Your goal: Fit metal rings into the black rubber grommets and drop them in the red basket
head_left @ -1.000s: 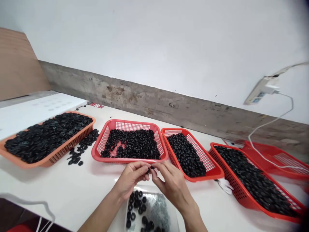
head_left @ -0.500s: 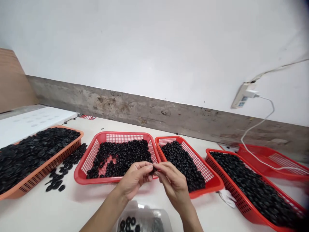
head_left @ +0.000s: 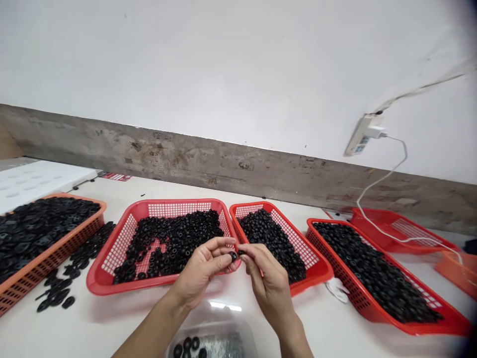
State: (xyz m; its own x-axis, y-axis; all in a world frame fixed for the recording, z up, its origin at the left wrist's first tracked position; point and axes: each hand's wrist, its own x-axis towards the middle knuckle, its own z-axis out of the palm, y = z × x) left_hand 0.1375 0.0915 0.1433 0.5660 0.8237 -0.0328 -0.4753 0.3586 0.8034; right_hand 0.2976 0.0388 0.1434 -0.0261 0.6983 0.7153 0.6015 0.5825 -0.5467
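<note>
Your left hand (head_left: 203, 271) and right hand (head_left: 270, 283) are together in front of you, with the fingertips almost meeting above the front rim of the middle red basket (head_left: 115, 248). Your left fingers (head_left: 223, 246) pinch a small black rubber ring (head_left: 233, 256); your right fingers (head_left: 250, 253) pinch a dark piece (head_left: 241, 252) just beside it, too small to make out. The step in hand looks like close fingertip work on these small parts, and the next move calls for a steady pinch so that neither drops. Just below your wrists lies a clear plastic bag (head_left: 212, 318) holding more black rings. The middle basket holds a heap of them, with a narrower red basket (head_left: 294, 243) to its right and a long red basket (head_left: 346, 293) beyond. An orange basket (head_left: 48, 268) of flat black rings sits left, with loose rings (head_left: 55, 293) on the white table (head_left: 122, 318).
</note>
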